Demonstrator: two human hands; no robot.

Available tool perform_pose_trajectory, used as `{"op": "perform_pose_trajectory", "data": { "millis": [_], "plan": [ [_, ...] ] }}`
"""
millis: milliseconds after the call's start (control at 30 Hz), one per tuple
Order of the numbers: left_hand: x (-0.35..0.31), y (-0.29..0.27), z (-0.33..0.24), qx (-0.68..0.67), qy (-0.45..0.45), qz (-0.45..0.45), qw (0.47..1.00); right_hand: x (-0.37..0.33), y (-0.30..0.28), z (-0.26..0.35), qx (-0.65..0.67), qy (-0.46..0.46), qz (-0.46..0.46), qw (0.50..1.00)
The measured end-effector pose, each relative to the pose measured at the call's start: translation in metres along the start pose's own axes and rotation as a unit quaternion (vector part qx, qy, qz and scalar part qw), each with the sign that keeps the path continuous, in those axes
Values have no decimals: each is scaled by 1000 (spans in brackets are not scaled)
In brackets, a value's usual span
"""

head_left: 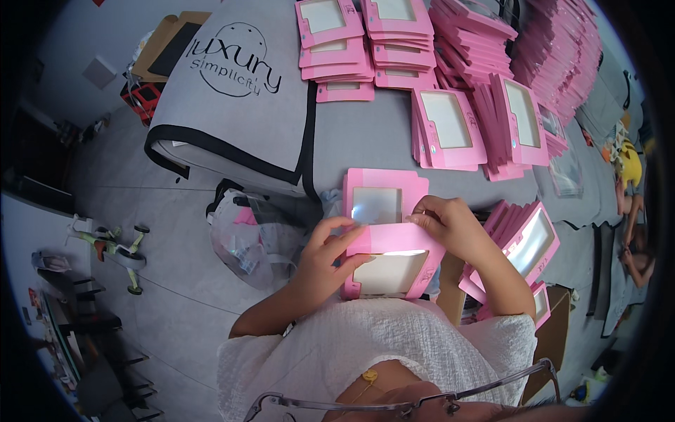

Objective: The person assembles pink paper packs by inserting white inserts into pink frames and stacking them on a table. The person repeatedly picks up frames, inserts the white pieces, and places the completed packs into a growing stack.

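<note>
In front of my chest is a pink flat box (pixel 397 238) with a large clear window and dark lettering near one edge. My left hand (pixel 330 247) grips its left side, thumb on the front near the window and fingers at the upper corner. At the upper right edge, my right hand (pixel 450 221) pinches it between thumb and bent fingers. Just beyond it, a second pink windowed box (pixel 385 178) lies partly overlapped by the first one and by my right fingertips. What supports these boxes from below is hidden.
Stacks of pink windowed boxes (pixel 450 130) cover a grey sofa (pixel 365 130) ahead. More boxes (pixel 529 246) stand in a cardboard carton (pixel 555 330) at my right. A clear plastic bag (pixel 256 239) sits on the floor to my left; a small balance bike (pixel 116 250) stands farther left. Another person's arm (pixel 636 246) shows far right.
</note>
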State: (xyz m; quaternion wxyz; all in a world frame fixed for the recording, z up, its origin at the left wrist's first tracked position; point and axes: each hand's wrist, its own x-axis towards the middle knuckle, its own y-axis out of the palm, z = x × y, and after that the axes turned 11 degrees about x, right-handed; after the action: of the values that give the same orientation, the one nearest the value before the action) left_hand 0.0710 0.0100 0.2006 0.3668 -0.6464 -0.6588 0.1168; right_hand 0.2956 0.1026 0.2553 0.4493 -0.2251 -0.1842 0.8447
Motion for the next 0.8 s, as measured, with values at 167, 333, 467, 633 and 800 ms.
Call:
{"op": "perform_pose_trajectory", "data": {
  "millis": [167,333,467,633,800],
  "plan": [
    [5,-7,-13,-53,-6,64,997,-6,6,-1,63,-89,20,994],
    [5,-1,-14,26,65,60,996,-12,-4,7,-48,-199,41,978],
    [6,4,-19,49,83,28,995,-16,5,12,-39,-199,7,979],
    [5,13,-17,90,106,-6,990,-14,7,29,18,0,40,999],
    [6,10,-21,128,91,-3,988,-11,24,12,6,-147,-55,988]
  ]
}}
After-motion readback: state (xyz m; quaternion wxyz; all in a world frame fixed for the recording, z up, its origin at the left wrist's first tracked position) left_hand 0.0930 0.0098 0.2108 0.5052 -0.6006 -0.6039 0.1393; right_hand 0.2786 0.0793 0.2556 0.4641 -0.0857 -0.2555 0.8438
